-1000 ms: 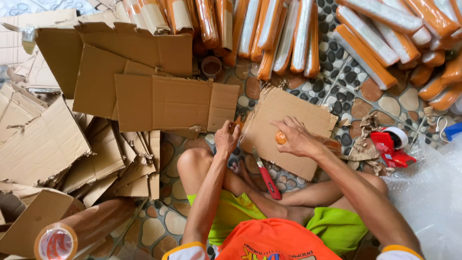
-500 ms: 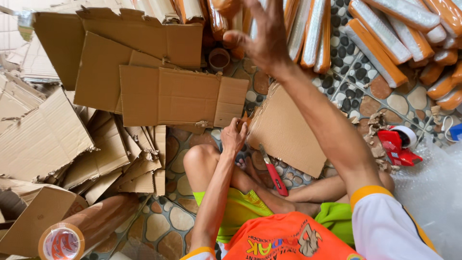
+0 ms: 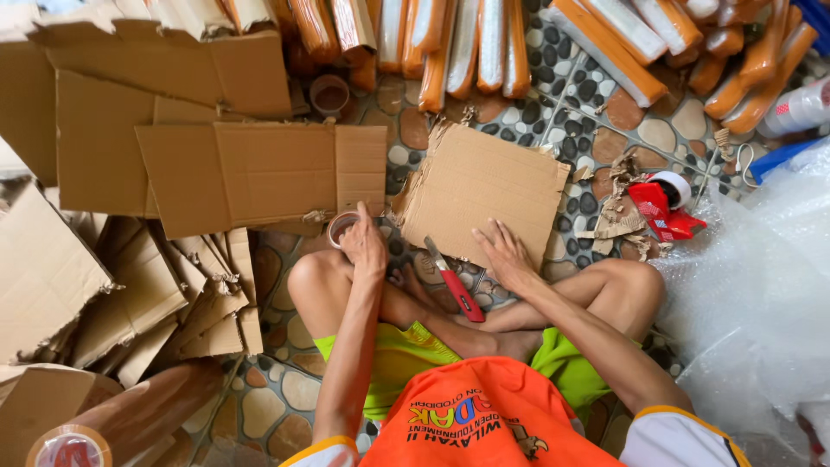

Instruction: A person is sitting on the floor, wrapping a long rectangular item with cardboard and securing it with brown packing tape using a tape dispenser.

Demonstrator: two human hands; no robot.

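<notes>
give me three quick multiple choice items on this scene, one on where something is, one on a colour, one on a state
1. Where does the red-handled cutter lie?
A. on the floor between the person's knees
B. on the bubble wrap
C. on top of the orange rolls

2. What colour is the tape dispenser?
A. green
B. red
C. black

3. What is the right hand doing?
A. gripping the cutter
B. raised in the air
C. resting flat on the cardboard sheet

Answers:
1 A, it lies by the legs, just below the cardboard sheet.
2 B, its body is red beside the bubble wrap.
3 C, its fingers are spread on the sheet's near edge, while the left hand holds a tape roll.
</notes>
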